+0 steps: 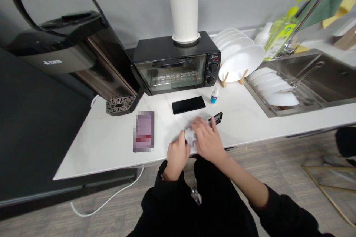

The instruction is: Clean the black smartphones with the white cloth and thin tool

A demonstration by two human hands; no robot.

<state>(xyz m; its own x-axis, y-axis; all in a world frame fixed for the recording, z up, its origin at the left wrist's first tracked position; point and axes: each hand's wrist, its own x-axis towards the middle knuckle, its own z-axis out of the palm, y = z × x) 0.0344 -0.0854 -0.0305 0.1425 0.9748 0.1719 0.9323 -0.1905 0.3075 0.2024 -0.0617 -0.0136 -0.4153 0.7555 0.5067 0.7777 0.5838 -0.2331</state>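
Observation:
A crumpled greyish-white wad (190,136), perhaps tissue or thin cloth, is between my hands above the counter's front edge. My left hand (178,155) is closed in a fist at its left side, thumb on top. The fingers of my right hand (208,139) curl over it from the right. Partly hidden behind my right hand lies a black phone case (218,118). Beyond my hands a black phone (188,104) lies flat. A small white bottle with a blue label (214,95) stands right of the phone.
A purple item, blurred by pixels (144,129), lies left on the white counter (111,140). Behind stand a water dispenser (83,55), a toaster oven (175,70) bearing a white utensil holder (184,16), and racked plates (241,61). A sink (328,77) with bowls is at right.

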